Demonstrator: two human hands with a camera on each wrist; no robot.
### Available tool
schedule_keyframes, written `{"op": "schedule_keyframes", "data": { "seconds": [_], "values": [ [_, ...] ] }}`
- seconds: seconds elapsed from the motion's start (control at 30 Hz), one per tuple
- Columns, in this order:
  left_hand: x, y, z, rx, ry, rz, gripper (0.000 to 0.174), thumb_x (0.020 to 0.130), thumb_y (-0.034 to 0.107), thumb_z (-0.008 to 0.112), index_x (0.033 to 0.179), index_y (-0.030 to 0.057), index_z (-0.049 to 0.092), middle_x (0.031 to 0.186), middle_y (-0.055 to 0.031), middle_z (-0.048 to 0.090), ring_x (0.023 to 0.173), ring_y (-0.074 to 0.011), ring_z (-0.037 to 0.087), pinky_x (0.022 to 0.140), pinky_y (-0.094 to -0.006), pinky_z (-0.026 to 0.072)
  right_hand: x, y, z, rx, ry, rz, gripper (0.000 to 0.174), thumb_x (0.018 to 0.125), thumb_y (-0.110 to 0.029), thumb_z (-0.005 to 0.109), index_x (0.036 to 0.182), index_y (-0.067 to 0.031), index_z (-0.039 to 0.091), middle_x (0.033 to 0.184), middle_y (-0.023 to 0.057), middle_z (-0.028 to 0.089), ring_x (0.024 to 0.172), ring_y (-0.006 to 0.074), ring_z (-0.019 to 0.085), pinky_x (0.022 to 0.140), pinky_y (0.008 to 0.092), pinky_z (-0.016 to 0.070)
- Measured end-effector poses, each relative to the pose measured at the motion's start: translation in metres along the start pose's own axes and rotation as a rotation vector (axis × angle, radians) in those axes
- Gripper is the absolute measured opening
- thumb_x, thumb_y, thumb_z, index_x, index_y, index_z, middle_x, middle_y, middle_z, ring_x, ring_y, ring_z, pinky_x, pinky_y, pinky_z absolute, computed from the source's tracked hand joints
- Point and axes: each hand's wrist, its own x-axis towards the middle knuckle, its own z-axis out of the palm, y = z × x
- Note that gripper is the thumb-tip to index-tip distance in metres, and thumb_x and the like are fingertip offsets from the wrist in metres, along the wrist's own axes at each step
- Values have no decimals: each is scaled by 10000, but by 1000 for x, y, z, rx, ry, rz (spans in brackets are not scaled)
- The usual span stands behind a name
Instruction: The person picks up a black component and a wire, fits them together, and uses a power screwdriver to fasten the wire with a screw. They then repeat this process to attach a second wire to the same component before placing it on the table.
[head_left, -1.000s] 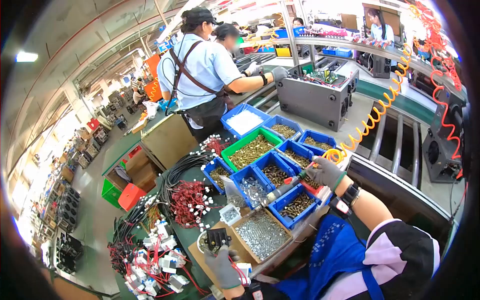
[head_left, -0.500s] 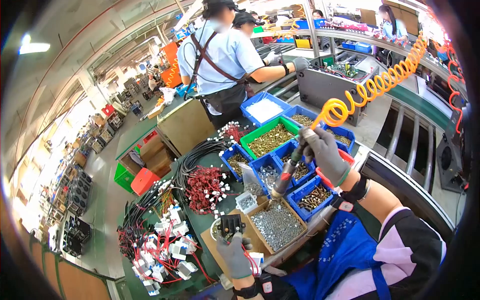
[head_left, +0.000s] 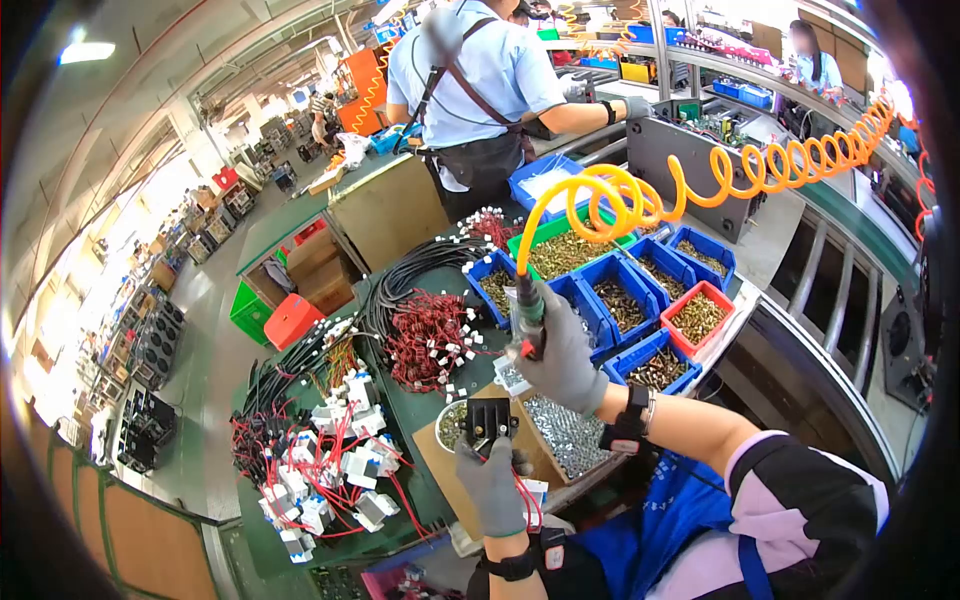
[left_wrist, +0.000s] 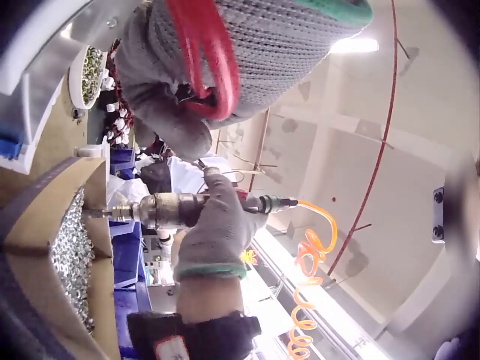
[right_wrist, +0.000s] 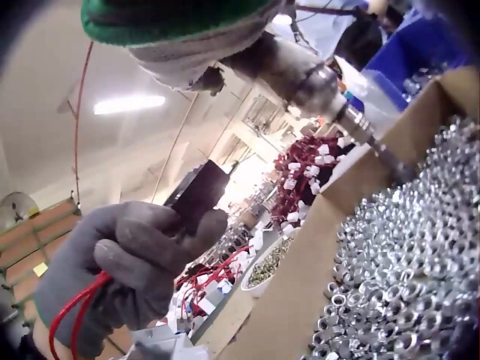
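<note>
In a grey glove, the left hand (head_left: 492, 484) pinches a black block (head_left: 490, 418) with metal terminals, red wires hanging beside the palm. The gloved right hand (head_left: 563, 352) grips an air screwdriver (left_wrist: 176, 210) with an orange coiled hose (head_left: 640, 200). In the right wrist view the tool's tip (right_wrist: 397, 169) is at the small metal nuts (right_wrist: 405, 262), inside a cardboard box's wall (right_wrist: 322, 217). The left hand (right_wrist: 120, 262) is to the left of that box, holding the block up.
Blue bins (head_left: 655, 365), a red bin (head_left: 697, 316) and a green bin hold brass-coloured parts. Bundles of red wires (head_left: 425, 335) and white connectors (head_left: 345, 450) lie on the green table at left. Another person (head_left: 480, 80) stands beyond, near a grey metal case (head_left: 680, 170).
The right hand and screwdriver have moved left in the head view, from over the bins to the nut box. The left hand still holds the black block. The head view has shifted.
</note>
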Motion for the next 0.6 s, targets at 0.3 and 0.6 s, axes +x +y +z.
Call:
{"op": "schedule_keyframes", "data": {
  "seconds": [0.3,0.6],
  "values": [
    [-1,2,1,30,36,-86,257,876,15,587,1131,4,556,883,-93,662,562,-146,622,475,-269,512,-13,34,18,309,85,534,612,756,-12,703,1325,-84,488,1067,92,636,933,176,620,839,344,513],
    [4,-7,2,38,45,-83,271,888,-2,579,1148,-27,505,859,-105,635,543,-142,619,460,-258,519,-2,-26,-56,479,-131,190,280,772,-1,650,1041,-37,582,918,31,620,784,96,588,702,259,478]
  ]
}}
